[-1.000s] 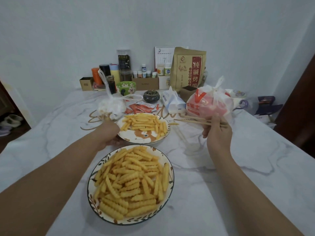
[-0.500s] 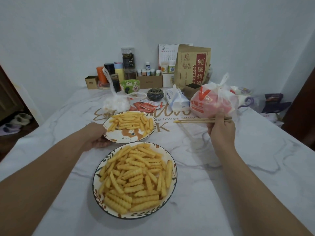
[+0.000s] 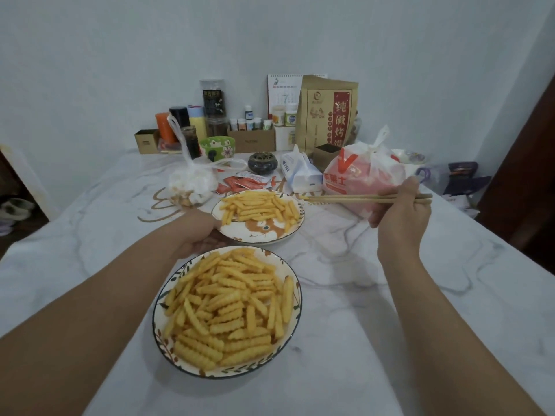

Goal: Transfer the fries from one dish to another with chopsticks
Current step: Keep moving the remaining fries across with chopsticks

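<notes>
A large near plate (image 3: 292, 340) with a leaf-pattern rim is heaped with crinkle-cut fries (image 3: 231, 307). Just behind it stands a smaller far plate (image 3: 258, 234) with an orange cartoon print and a thinner layer of fries (image 3: 258, 207). My left hand (image 3: 199, 234) grips the far plate's left rim. To the right, my right hand (image 3: 398, 214) holds a pair of wooden chopsticks (image 3: 342, 199) level above the table. Their tips point left, close to the far plate's right edge, and carry nothing.
Behind the plates lie ketchup sachets (image 3: 246, 183), a knotted clear bag (image 3: 192, 184), a tissue pack (image 3: 300, 172), a red-and-white plastic bag (image 3: 360, 175) and a small dark pot (image 3: 262, 163). Boxes, jars, a brown paper bag (image 3: 329, 114) line the wall. White marble table (image 3: 390, 325).
My left hand has drawn the far plate along the table, closer to the chopstick tips. My right hand has kept the chopsticks level, tips pointing left.
</notes>
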Available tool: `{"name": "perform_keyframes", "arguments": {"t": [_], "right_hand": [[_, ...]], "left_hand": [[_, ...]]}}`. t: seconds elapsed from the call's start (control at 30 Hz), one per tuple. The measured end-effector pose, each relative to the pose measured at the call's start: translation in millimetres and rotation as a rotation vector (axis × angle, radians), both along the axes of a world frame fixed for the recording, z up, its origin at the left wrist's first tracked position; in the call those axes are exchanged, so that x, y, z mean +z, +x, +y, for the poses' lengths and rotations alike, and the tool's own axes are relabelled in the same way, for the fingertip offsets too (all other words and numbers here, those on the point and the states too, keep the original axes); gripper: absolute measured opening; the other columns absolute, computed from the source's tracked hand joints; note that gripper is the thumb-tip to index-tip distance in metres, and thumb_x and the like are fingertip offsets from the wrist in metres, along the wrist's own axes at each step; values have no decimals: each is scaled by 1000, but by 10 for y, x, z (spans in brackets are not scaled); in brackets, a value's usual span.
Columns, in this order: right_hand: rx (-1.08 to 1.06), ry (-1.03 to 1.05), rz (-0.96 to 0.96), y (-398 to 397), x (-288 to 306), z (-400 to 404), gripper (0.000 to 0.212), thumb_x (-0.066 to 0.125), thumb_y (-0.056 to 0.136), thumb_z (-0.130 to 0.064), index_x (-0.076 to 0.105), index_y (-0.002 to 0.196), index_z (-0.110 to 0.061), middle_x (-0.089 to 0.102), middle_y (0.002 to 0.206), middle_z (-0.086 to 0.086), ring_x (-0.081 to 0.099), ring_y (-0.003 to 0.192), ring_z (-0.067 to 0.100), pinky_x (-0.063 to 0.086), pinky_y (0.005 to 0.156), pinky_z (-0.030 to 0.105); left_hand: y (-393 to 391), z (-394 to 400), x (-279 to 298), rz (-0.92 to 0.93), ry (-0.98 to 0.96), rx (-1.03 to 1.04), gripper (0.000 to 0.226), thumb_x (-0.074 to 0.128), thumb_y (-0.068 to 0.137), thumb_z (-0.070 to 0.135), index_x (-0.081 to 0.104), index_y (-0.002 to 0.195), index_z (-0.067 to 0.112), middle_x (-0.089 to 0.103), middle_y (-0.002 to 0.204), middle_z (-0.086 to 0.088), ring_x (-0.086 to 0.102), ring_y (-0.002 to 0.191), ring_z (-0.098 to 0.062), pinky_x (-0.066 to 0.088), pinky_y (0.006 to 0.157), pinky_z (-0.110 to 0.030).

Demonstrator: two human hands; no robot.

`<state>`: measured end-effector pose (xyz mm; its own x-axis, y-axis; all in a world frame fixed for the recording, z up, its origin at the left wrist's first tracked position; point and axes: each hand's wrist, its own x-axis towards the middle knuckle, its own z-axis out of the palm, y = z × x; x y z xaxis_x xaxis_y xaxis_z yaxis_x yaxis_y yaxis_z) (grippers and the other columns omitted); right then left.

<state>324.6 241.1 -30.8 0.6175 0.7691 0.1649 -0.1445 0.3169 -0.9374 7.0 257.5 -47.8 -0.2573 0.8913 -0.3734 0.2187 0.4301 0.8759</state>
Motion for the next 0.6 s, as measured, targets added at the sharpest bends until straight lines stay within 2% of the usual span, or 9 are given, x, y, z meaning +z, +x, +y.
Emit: {"name": "perform_keyframes", "arguments": {"t": [0.07, 0.17, 0.23, 0.3, 0.4, 0.53, 0.6], "right_hand": [[35, 28, 64, -18, 103, -135, 54, 39, 106, -51, 58, 84, -5, 53, 57, 10, 46, 41, 20, 39, 40, 26], [118, 10, 104, -51, 218, -393, 54, 41, 106, -49, 57, 77, -7, 54, 50, 6, 46, 40, 19, 37, 40, 27], [150, -7, 75, -76, 260, -576, 55, 42, 106, -49, 59, 80, -4, 53, 49, 7, 45, 39, 21, 36, 40, 26], [157, -30, 26, -106, 279, -759, 57, 42, 106, -50, 62, 86, 0, 53, 50, 9, 44, 39, 22, 35, 40, 25], [130, -52, -86, -157, 289, -1007, 66, 38, 106, -50, 63, 87, 7, 54, 52, 11, 45, 40, 23, 37, 39, 27], [106, -20, -197, -236, 283, -1254, 64, 38, 107, -49, 66, 69, -5, 55, 50, 10, 47, 38, 20, 38, 37, 25], [108, 3, -246, -277, 279, -1327, 60, 41, 107, -46, 65, 67, -8, 55, 48, 8, 47, 38, 19, 37, 37, 24]], "left_hand": [[41, -79, 39, 62, -9, -65, 25, 52, 108, 14, 67, 113, -5, 80, 86, -16, 73, 62, -18, 60, 69, -29], [-24, -276, 108, 159, 11, -73, 30, 54, 106, 27, 67, 115, 1, 81, 93, -13, 68, 61, -15, 49, 52, -23], [-150, -411, 107, 145, 66, -17, 32, 53, 107, 34, 62, 119, 6, 78, 96, -13, 68, 70, -19, 50, 56, -26], [-258, -578, 83, 35, 149, 61, 33, 53, 107, 35, 62, 122, 6, 75, 98, -15, 68, 73, -24, 54, 64, -29], [-321, -838, 5, -69, 229, 137, 32, 54, 107, 32, 67, 115, 5, 74, 95, -14, 67, 75, -25, 54, 72, -33], [-295, -1099, -108, -120, 238, 167, 30, 56, 104, 34, 72, 109, 10, 77, 101, -12, 70, 82, -25, 54, 74, -34], [-278, -1175, -163, -149, 225, 170, 30, 59, 101, 37, 74, 108, 13, 76, 105, -11, 71, 90, -26, 56, 81, -38]]}}
